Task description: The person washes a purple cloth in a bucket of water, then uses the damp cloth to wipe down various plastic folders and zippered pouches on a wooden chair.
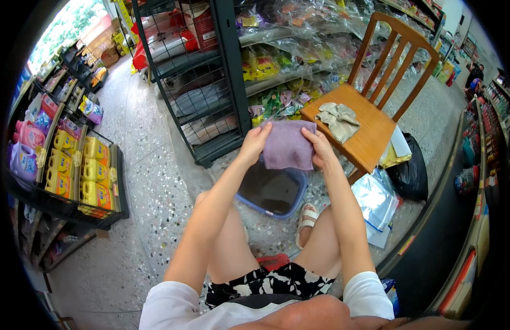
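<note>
A purple cloth (289,145) is stretched between my two hands, folded into a rough square. My left hand (257,142) grips its left edge, thumb on top. My right hand (319,147) pinches the upper right edge in the same way. Below the cloth, a blue plastic basin (301,198) of dark, murky water stands on the floor between my feet; the cloth hides its far side. A crumpled, greyish cloth (338,119) lies on the seat of a wooden chair (368,138), just beyond my right hand.
A black wire-mesh shelf rack (238,74) rises ahead on the left, beside shelves of bagged goods (279,66). Clear plastic packaging (374,200) and a black plastic bag (409,173) lie right of the chair. Yellow jugs (96,173) fill a left-hand shelf. Another person (475,74) is far off right.
</note>
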### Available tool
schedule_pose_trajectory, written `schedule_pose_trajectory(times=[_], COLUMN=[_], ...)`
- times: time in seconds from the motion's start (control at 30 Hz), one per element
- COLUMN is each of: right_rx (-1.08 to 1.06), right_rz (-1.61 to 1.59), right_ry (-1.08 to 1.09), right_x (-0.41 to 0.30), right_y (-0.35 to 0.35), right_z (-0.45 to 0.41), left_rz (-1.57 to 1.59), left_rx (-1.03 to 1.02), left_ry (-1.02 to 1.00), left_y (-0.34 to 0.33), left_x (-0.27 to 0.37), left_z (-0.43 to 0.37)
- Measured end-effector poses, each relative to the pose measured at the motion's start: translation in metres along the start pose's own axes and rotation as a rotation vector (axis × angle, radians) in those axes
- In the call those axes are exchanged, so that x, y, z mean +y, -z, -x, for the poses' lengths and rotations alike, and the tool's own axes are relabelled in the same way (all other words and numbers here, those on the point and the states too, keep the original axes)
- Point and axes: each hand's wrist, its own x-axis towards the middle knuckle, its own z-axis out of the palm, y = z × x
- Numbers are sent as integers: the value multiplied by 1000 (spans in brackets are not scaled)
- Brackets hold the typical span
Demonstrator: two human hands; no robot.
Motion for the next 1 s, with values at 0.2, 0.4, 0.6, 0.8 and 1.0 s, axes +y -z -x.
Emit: schedule_pose_trajectory(times=[0.2,0.4,0.6,0.8,1.0], right_rx=[-263,-281,-333,-275,-135], right_rz=[-76,-64,-293,-188,-229], right_ry=[-121,-114,-70,3,200], right_x=[-2,19,-13,-37,-67], right_y=[24,33,50,31,37], right_z=[21,56,98,146,183], left_rz=[-54,-130,-186,-99,-85], left_rx=[-20,-163,-277,-300,-427], left_ry=[-270,-182,-1,-34,-2], left_y=[-46,-53,-81,-112,-171], left_x=[21,23,15,38,57], left_z=[23,57,69,77,76])
